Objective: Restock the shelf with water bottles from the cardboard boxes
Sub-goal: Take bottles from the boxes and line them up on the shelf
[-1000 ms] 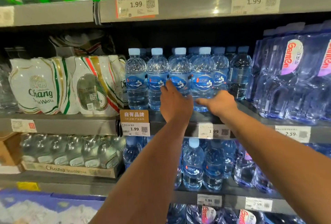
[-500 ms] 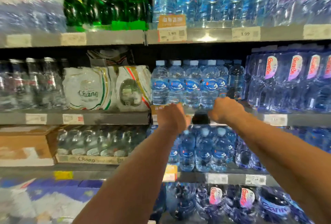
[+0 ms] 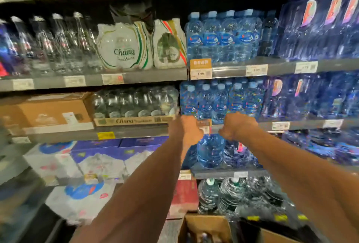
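Observation:
Small blue-labelled water bottles [image 3: 221,36] stand in rows on the upper middle shelf, and more of them [image 3: 219,102] fill the shelf below. My left hand [image 3: 186,128] and my right hand [image 3: 239,126] hang side by side in front of that lower shelf's edge [image 3: 240,126], backs toward me. Their fingers curl loosely downward and hold nothing. An open cardboard box [image 3: 206,227] sits at the bottom of the view under my arms, and its contents are hidden.
White Chang packs [image 3: 136,48] and clear glass bottles [image 3: 58,44] are on the left. A closed carton [image 3: 52,112] and a Chang tray [image 3: 134,104] sit lower left. Large blue Ganten bottles [image 3: 320,32] fill the right. Big jugs [image 3: 229,194] stand low.
Both hands have come off the upper row of bottles and dropped to the level of the shelf below. My view has pulled back and tilted down, and the cardboard box now shows.

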The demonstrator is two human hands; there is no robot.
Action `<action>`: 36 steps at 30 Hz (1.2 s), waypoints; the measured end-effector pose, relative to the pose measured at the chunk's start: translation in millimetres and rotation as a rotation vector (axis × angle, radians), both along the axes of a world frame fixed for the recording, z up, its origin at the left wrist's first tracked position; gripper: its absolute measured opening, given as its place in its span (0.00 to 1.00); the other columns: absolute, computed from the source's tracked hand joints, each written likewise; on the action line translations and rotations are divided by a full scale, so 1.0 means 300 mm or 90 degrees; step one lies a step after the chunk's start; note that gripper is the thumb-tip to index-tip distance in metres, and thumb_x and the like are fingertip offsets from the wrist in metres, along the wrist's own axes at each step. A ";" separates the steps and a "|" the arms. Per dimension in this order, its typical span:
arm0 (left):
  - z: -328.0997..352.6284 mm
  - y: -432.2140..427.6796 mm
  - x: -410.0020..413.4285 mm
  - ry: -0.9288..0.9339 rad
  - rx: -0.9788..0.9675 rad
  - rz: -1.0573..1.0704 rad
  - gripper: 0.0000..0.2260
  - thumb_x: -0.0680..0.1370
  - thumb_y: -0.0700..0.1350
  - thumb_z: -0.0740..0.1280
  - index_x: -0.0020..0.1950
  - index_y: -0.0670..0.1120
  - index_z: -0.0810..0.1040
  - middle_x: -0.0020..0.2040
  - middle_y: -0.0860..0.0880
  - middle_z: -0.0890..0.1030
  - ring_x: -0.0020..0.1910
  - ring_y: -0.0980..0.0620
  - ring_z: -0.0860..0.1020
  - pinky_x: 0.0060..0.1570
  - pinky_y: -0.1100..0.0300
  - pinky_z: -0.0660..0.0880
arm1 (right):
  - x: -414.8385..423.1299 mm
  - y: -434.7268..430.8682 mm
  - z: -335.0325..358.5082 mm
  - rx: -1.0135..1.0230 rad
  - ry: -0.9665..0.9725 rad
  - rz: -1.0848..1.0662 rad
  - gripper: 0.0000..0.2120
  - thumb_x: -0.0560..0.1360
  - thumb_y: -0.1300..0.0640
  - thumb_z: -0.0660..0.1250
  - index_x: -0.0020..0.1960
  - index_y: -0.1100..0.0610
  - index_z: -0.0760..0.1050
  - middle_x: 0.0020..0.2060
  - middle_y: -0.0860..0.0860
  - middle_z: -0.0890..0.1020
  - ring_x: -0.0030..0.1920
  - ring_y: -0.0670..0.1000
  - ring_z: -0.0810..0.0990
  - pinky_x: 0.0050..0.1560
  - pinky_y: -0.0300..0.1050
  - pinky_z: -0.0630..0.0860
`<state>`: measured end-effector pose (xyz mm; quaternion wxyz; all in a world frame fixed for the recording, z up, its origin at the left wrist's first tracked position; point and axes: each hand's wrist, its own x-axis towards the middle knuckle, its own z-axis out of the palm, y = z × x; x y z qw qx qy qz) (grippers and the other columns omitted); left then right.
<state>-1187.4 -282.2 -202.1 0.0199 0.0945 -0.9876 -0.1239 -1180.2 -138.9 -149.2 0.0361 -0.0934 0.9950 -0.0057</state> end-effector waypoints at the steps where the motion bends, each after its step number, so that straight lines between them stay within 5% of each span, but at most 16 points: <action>1: -0.018 -0.005 0.030 -0.004 0.005 -0.002 0.13 0.68 0.54 0.57 0.39 0.46 0.73 0.45 0.41 0.82 0.47 0.39 0.81 0.44 0.52 0.75 | 0.015 -0.010 -0.023 -0.001 -0.002 0.001 0.16 0.76 0.52 0.62 0.61 0.57 0.75 0.59 0.55 0.79 0.60 0.57 0.78 0.56 0.48 0.74; 6: -0.069 -0.018 0.174 -0.015 -0.015 -0.011 0.13 0.76 0.51 0.63 0.56 0.46 0.78 0.57 0.43 0.80 0.57 0.41 0.78 0.48 0.54 0.74 | 0.052 -0.040 -0.178 0.002 -0.029 0.018 0.20 0.77 0.50 0.61 0.65 0.58 0.72 0.63 0.56 0.76 0.64 0.58 0.75 0.59 0.51 0.73; 15: -0.437 0.031 0.196 -0.159 -0.028 -0.048 0.15 0.76 0.50 0.64 0.60 0.46 0.77 0.59 0.44 0.79 0.59 0.42 0.78 0.53 0.54 0.74 | 0.089 -0.038 -0.574 0.055 -0.159 0.016 0.20 0.76 0.52 0.61 0.66 0.56 0.72 0.65 0.54 0.76 0.65 0.56 0.75 0.60 0.48 0.73; 22: -0.743 0.080 0.160 -0.278 -0.034 -0.070 0.15 0.77 0.49 0.63 0.62 0.47 0.75 0.60 0.46 0.77 0.61 0.45 0.75 0.54 0.53 0.71 | 0.039 0.003 -0.870 0.056 -0.279 0.041 0.14 0.77 0.58 0.60 0.59 0.60 0.76 0.58 0.55 0.79 0.58 0.55 0.78 0.50 0.44 0.74; 31: -1.059 0.131 -0.010 -0.414 0.009 -0.009 0.16 0.76 0.50 0.63 0.62 0.46 0.75 0.55 0.47 0.78 0.56 0.45 0.77 0.48 0.55 0.72 | -0.167 0.089 -1.230 0.090 -0.339 0.066 0.17 0.77 0.52 0.61 0.64 0.57 0.72 0.59 0.54 0.78 0.59 0.56 0.77 0.49 0.46 0.72; 36: -1.231 0.124 -0.040 -0.471 0.025 0.020 0.17 0.77 0.49 0.62 0.64 0.46 0.71 0.59 0.44 0.77 0.59 0.43 0.76 0.53 0.53 0.72 | -0.219 0.099 -1.414 0.091 -0.406 0.059 0.20 0.77 0.49 0.61 0.64 0.60 0.73 0.53 0.56 0.80 0.53 0.58 0.80 0.45 0.46 0.76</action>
